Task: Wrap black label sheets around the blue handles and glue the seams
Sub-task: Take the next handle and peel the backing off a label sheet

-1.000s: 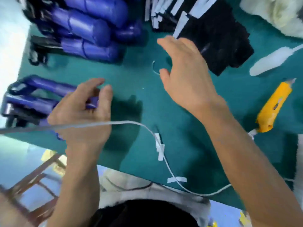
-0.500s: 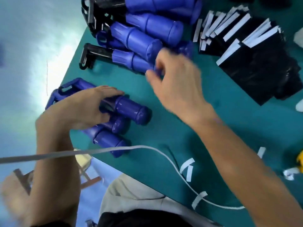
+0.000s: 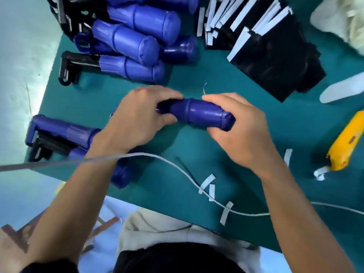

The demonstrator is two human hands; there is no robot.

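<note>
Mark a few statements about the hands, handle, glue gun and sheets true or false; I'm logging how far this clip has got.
1. The left hand and the right hand both grip one blue handle. True.
2. The yellow glue gun is in the right hand. False: it lies on the green table, with neither hand on it.
3. The black label sheets lie to the right of the pile of blue handles. True.
4. A black sheet covers the held handle. False: its visible surface is blue.
</note>
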